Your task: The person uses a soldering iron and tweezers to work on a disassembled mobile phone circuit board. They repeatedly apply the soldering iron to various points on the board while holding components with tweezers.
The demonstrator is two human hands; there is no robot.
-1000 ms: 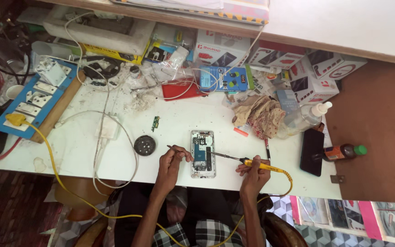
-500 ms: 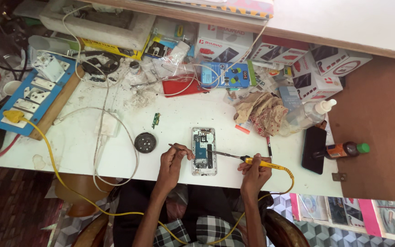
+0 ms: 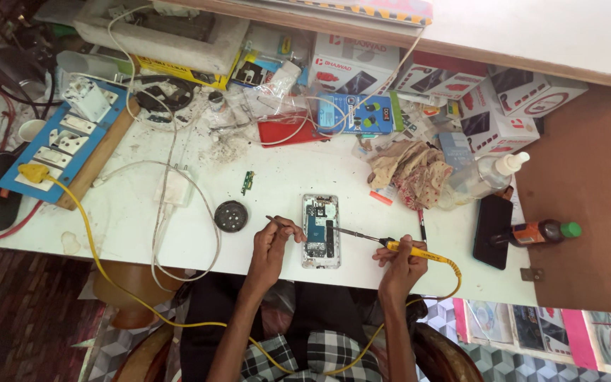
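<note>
An opened phone with its board exposed lies flat on the white table, near the front edge. My left hand rests just left of the phone and pinches thin tweezers, whose tips point up and left. My right hand grips a yellow-handled soldering iron; its dark metal tip reaches left onto the phone's right side. The iron's yellow cable loops down off the table past my lap.
A round black tin and a small green circuit piece lie left of the phone. A black phone, brown bottle, clear spray bottle, rag, boxes, a blue switchboard and cables crowd the back.
The camera has shifted slightly. Both hands stay at the opened phone, holding the same tools.
</note>
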